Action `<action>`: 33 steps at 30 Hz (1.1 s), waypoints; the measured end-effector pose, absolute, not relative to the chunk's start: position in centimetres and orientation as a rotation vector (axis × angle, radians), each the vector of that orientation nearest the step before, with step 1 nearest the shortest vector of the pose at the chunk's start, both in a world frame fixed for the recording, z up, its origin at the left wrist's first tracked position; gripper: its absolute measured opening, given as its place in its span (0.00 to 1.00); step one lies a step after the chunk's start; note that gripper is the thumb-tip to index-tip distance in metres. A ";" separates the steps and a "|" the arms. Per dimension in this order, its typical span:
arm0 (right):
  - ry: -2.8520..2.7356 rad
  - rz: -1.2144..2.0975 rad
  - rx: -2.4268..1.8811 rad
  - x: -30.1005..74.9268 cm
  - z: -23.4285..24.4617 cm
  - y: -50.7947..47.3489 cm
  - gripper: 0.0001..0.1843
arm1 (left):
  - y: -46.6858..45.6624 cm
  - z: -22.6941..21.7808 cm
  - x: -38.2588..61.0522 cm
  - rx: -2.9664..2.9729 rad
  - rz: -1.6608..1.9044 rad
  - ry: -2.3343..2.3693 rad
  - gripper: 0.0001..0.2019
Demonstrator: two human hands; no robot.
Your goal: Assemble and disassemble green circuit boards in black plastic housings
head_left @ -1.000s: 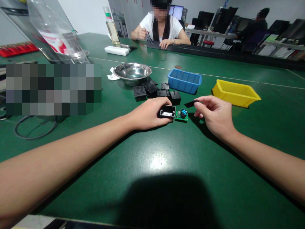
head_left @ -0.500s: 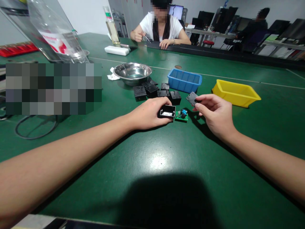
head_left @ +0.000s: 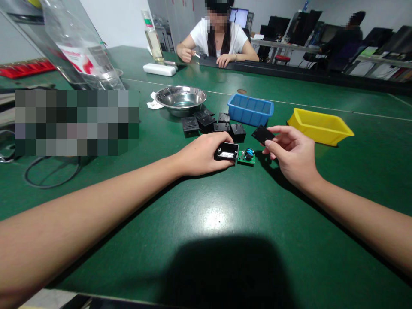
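My left hand rests on the green table, its fingers closed around a small open black plastic case. Right beside the case lies a small green circuit board with a blue coil on it. My right hand hovers just to the right, pinching a flat black lid between thumb and fingertips, tilted above the table. A cluster of several black cases sits just behind my left hand.
A steel bowl stands behind the cases, a blue bin to its right, a yellow bin further right. A black cable loop lies at left. A person sits across the table, hands at work.
The lid in my right hand has turned from edge-on to showing its flat face and shifted slightly left. My left hand has stayed on the case.
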State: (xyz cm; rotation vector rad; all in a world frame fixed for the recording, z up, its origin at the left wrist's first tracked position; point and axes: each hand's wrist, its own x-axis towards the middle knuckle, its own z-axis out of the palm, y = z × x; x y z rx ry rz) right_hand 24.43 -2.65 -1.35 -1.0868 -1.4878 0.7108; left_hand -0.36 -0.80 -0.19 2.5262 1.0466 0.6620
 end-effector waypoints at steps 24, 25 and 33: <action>-1.513 0.676 -1.091 24.4 -1.3 -2.6 0.11 | -1.0 -0.1 -0.3 2.565 0.658 1.017 0.17; -1.514 0.675 -1.092 24.4 -1.3 -2.6 0.11 | -0.9 -0.1 -0.3 2.574 0.657 1.010 0.17; -1.471 0.715 -1.064 24.4 -1.2 -2.6 0.10 | -1.0 -0.2 -0.5 2.585 0.675 0.995 0.18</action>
